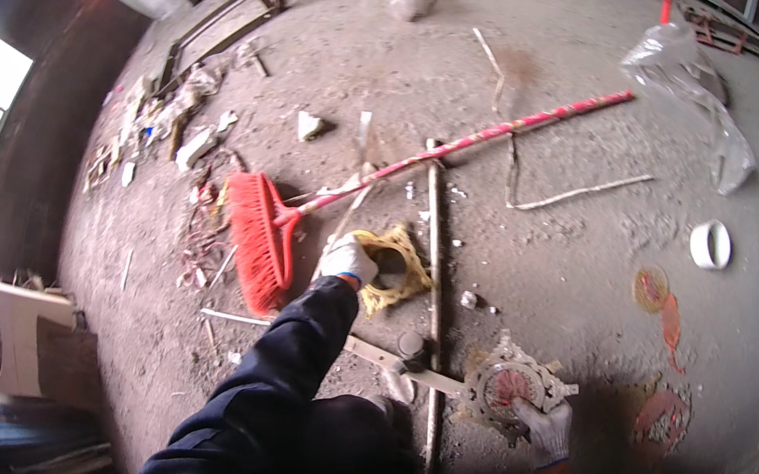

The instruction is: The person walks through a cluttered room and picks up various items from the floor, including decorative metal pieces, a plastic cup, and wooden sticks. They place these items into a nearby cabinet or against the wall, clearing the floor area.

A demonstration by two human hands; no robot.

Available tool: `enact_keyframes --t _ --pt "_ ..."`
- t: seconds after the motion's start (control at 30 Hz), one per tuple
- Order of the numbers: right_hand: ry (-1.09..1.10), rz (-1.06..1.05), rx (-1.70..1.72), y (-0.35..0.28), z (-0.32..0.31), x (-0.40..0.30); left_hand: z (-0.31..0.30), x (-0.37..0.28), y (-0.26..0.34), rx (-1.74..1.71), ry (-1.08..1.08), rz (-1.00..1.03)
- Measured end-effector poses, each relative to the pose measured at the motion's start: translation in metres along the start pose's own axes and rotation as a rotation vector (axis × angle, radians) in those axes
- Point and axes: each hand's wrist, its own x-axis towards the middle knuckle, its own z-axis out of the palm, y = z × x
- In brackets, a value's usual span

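Observation:
My left hand [349, 260], in a white knit glove, grips the left edge of a yellow ring-shaped piece [409, 284] with a ragged rim and a dark round opening. At lower right, my gloved right hand [546, 428] has its fingers on the edge of a grey, crusted ring [478, 389], which has reddish material in its middle. A flat pale strip [367, 351] runs towards that ring and crosses a long metal bar [435, 247] on the ground. On the strip sits a dark round knob [411, 344].
A red broom [261, 239] lies left of my left hand, its pink handle [505, 128] stretching across the bar. A white roll-like ring [711, 244] stands on the right. Bent rods [578, 192], clear plastic film [701, 96] and scattered debris [197, 148] litter the dirty floor.

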Motion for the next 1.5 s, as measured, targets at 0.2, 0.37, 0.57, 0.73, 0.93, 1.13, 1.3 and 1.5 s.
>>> enact_keyframes --t 0.2,0.37,0.57,0.73,0.93,1.13,1.3,1.5 --pt "-0.026 -0.037 -0.201 0.022 -0.010 0.009 -0.002 -0.009 0.004 0.174 0.008 0.026" --pt "-0.002 -0.039 -0.148 0.022 -0.004 0.012 0.001 -0.019 -0.008 0.125 0.006 0.162" --pt "0.011 0.069 0.022 0.028 -0.005 0.010 -0.001 -0.025 0.002 0.143 0.018 0.221" --pt "-0.017 -0.051 -0.159 0.027 -0.008 0.007 0.005 -0.010 -0.005 0.110 0.148 0.114" --pt "-0.025 -0.042 -0.172 0.024 -0.003 0.002 -0.010 0.005 -0.015 0.142 -0.107 0.047" --pt "0.004 0.073 -0.051 0.050 -0.004 0.013 -0.020 0.009 -0.014 0.239 -0.091 0.070" --pt "0.046 0.130 -0.252 0.065 -0.015 0.018 -0.040 -0.026 -0.002 0.105 -0.256 0.173" --pt "0.101 -0.008 0.055 0.071 -0.004 0.021 -0.040 -0.063 -0.013 -0.483 -0.248 0.077"
